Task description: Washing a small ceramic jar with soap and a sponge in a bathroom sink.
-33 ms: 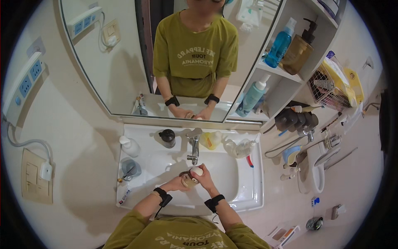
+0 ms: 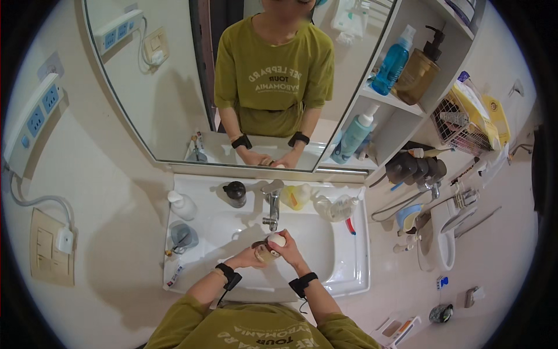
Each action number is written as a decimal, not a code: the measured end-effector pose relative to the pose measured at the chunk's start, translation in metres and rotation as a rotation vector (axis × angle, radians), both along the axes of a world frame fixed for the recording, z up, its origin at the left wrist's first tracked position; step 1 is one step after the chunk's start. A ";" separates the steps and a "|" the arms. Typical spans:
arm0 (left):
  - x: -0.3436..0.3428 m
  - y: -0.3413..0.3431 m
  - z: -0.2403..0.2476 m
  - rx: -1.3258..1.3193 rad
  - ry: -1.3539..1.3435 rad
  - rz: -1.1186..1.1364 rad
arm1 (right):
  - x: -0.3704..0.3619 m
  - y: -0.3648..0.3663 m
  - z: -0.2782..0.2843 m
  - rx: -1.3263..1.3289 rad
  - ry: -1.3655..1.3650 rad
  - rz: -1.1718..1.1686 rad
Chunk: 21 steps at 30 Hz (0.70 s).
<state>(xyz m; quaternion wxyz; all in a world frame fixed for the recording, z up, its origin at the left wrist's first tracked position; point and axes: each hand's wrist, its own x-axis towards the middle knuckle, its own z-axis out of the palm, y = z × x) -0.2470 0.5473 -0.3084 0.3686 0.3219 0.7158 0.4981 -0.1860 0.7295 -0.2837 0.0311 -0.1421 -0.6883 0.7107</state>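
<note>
Over the basin of the white sink (image 2: 314, 238), just below the faucet (image 2: 271, 200), both hands meet around a small beige, see-through-looking container with a dark brown band (image 2: 264, 252). My left hand (image 2: 246, 258) wraps its left side. Against its upper right, my right hand (image 2: 288, 251) is closed around a smooth white rounded piece (image 2: 276, 239); whether this is the container's lid or a separate thing, I cannot tell. The fingers hide much of both. No water shows running from the faucet.
Along the sink's back stand a black-topped bottle (image 2: 235, 193), a yellow-labelled pack (image 2: 296, 196) and a clear pump bottle (image 2: 340, 207). At the left are a white bottle (image 2: 182, 205), a grey cup (image 2: 183, 235) and a tube (image 2: 174, 276). A mirror (image 2: 174, 87) rises behind.
My right wrist has shifted very slightly to the right and up. Both hands keep the same hold on the container and the white piece.
</note>
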 end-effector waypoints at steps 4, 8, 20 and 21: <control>0.003 -0.005 0.018 -0.235 0.205 0.045 | 0.012 0.020 0.002 0.569 0.222 0.138; 0.016 -0.006 0.017 -0.277 0.423 0.243 | 0.021 0.002 0.031 -0.299 -0.296 0.068; 0.000 -0.011 0.003 -0.323 0.382 0.075 | 0.017 -0.001 -0.025 0.346 -0.185 -0.080; 0.006 -0.011 0.008 -0.347 0.523 0.158 | 0.021 -0.001 -0.021 0.238 -0.284 -0.036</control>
